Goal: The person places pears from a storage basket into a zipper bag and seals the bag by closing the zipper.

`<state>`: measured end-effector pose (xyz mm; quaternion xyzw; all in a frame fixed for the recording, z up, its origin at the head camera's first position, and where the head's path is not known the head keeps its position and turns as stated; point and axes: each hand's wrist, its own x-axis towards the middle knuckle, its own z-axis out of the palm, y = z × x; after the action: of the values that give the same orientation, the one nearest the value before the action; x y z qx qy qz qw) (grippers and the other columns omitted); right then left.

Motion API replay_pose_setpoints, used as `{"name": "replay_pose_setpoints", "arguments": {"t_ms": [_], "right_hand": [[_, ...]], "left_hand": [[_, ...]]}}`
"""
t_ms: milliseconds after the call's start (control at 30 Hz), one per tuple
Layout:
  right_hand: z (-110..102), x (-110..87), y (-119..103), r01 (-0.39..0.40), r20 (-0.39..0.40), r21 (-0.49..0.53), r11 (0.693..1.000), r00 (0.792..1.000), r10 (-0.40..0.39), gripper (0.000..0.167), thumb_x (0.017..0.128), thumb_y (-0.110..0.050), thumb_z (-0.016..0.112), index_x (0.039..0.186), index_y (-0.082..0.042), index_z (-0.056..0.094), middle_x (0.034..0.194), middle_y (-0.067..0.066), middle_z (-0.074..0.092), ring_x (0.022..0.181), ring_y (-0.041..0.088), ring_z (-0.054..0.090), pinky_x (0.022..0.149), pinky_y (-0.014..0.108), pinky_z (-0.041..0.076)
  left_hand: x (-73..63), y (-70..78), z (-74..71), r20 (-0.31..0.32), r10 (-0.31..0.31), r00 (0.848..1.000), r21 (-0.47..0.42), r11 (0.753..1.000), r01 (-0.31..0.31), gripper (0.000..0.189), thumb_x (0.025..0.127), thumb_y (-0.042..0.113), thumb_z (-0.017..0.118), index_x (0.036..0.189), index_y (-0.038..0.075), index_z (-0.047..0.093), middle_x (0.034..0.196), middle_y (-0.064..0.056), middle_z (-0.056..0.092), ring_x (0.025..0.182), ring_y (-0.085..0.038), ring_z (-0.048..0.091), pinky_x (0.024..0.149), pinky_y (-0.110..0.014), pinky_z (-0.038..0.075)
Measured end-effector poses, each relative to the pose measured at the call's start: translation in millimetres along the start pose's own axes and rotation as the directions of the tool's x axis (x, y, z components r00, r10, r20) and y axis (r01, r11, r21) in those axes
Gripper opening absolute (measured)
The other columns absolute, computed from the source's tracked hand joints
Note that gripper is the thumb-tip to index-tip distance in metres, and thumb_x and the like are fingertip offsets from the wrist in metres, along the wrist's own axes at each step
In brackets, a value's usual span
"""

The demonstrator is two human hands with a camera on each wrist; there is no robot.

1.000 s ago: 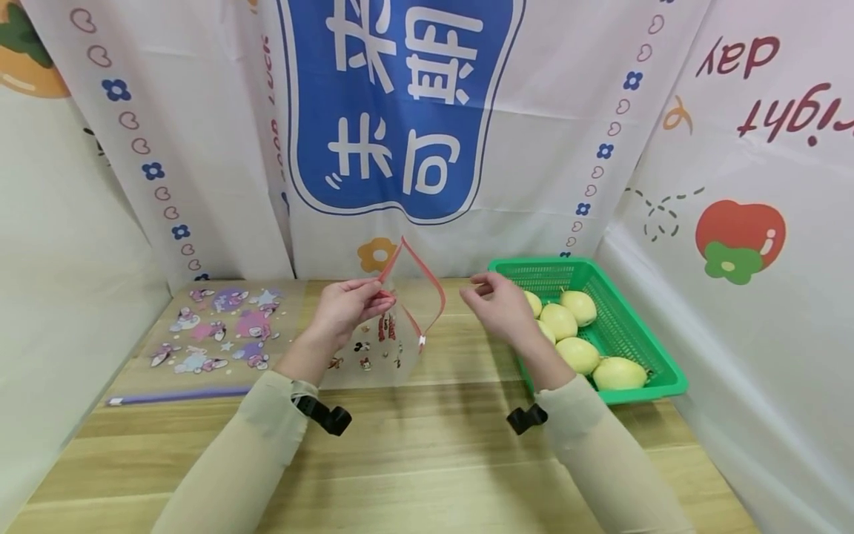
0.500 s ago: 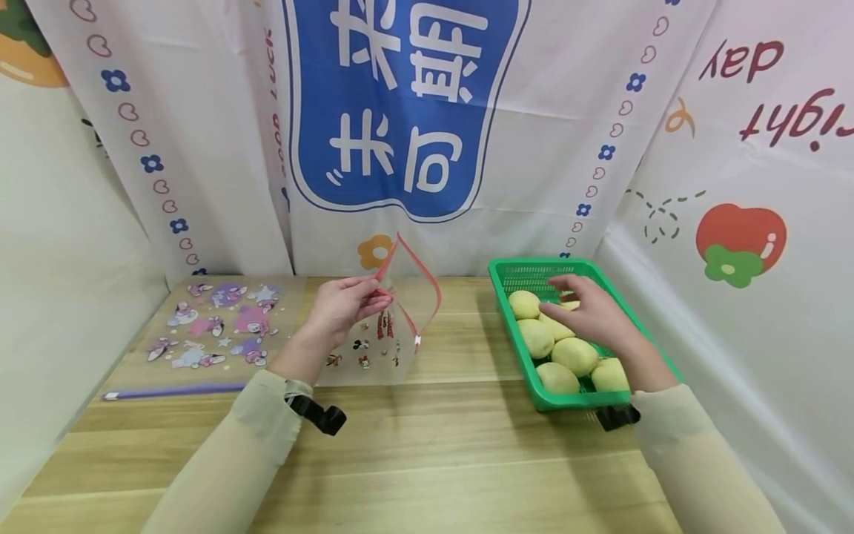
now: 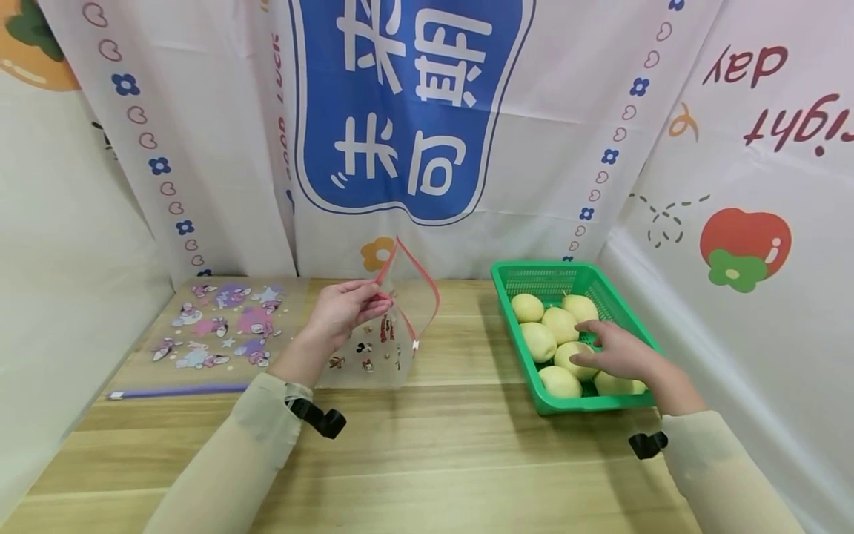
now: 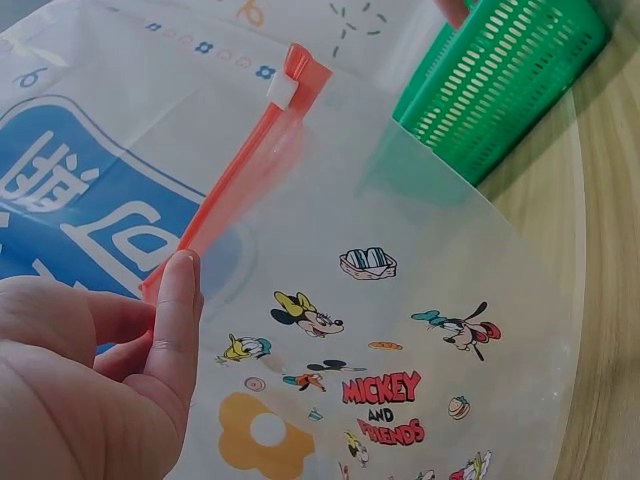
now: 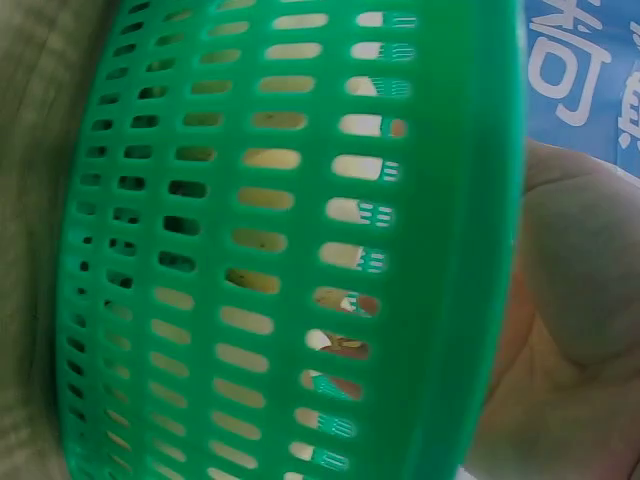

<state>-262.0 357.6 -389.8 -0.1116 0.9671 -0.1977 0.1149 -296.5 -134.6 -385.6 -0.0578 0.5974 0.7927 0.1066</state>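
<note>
In the head view my left hand [image 3: 343,311] pinches the red zip edge of a clear zip bag [image 3: 363,356] printed with cartoon figures. The bag's mouth gapes toward the right. A white slider [image 4: 282,91] sits near the far end of the red strip [image 4: 225,195] in the left wrist view. My right hand [image 3: 623,352] hangs over the right side of the green basket [image 3: 537,280], thumb and fingers apart around a pale yellow pear [image 3: 570,358]; contact cannot be made out. Basket wall [image 5: 440,250] hides the right fingertips in the right wrist view.
A second clear bag [image 3: 227,326] with purple prints and a purple zip strip [image 3: 180,390] lies flat at the left. Several more pears [image 3: 537,341] fill the basket. Printed cloth [image 3: 534,185] hangs behind the wooden table [image 3: 427,460].
My right hand has moved rightward from the basket's left side to over the pears, then lower toward the near right. The left hand still holds the bag in about the same place.
</note>
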Motion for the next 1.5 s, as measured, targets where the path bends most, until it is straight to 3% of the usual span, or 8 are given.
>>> {"name": "replay_pose_setpoints", "arguments": {"t_ms": [267, 667, 1000, 1233, 1500], "right_hand": [[4, -1.2, 7, 0.000, 0.104, -0.026, 1.000, 0.995, 0.003, 0.076, 0.101, -0.036, 0.079, 0.162, -0.004, 0.048, 0.164, 0.036, 0.046, 0.151, 0.064, 0.038, 0.113, 0.075, 0.046], [5, 4.0, 4, -0.019, 0.170, -0.034, 0.999, 0.985, 0.025, 0.080, 0.098, -0.028, 0.081, 0.166, -0.008, 0.044, 0.155, 0.035, 0.056, 0.140, 0.054, 0.055, 0.106, 0.067, 0.053], [9, 6.9, 9, 0.029, 0.115, -0.067, 0.997, 0.993, -0.021, 0.075, 0.096, -0.026, 0.083, 0.161, -0.007, 0.052, 0.148, 0.029, 0.064, 0.124, 0.040, 0.064, 0.098, 0.058, 0.056], [6, 3.8, 12, 0.053, 0.033, -0.089, 0.995, 0.998, -0.050, 0.072, 0.096, -0.032, 0.084, 0.158, -0.006, 0.056, 0.150, 0.032, 0.062, 0.141, 0.060, 0.053, 0.107, 0.072, 0.051], [-4, 1.2, 15, 0.058, -0.080, -0.083, 0.995, 0.995, -0.065, 0.076, 0.096, -0.035, 0.084, 0.159, -0.004, 0.053, 0.151, 0.036, 0.059, 0.140, 0.061, 0.052, 0.107, 0.075, 0.050]], "left_hand": [[1.4, -3.2, 0.4, 0.009, -0.001, 1.000, -0.008, 1.000, 0.001, 0.049, 0.114, 0.009, 0.059, 0.158, -0.008, 0.049, 0.090, -0.003, 0.079, 0.083, -0.009, 0.080, 0.086, -0.022, 0.066], [2.1, -3.4, 0.5, -0.003, -0.005, 1.000, 0.003, 1.000, 0.005, 0.043, 0.113, 0.010, 0.061, 0.154, -0.005, 0.057, 0.094, -0.005, 0.079, 0.085, -0.011, 0.080, 0.088, -0.023, 0.066], [-0.3, -2.7, 1.9, 0.003, -0.010, 1.000, -0.007, 1.000, 0.010, 0.043, 0.113, 0.009, 0.060, 0.153, -0.006, 0.056, 0.092, -0.004, 0.079, 0.084, -0.010, 0.080, 0.087, -0.023, 0.066], [-0.6, -2.9, 1.9, 0.006, -0.005, 1.000, -0.008, 1.000, 0.005, 0.043, 0.113, 0.008, 0.060, 0.154, -0.007, 0.055, 0.092, -0.004, 0.079, 0.083, -0.010, 0.080, 0.087, -0.023, 0.066], [-0.6, -3.2, 1.0, 0.009, -0.006, 1.000, -0.013, 1.000, 0.006, 0.043, 0.114, 0.008, 0.058, 0.154, -0.007, 0.054, 0.092, -0.004, 0.079, 0.084, -0.010, 0.080, 0.087, -0.022, 0.066]]}}
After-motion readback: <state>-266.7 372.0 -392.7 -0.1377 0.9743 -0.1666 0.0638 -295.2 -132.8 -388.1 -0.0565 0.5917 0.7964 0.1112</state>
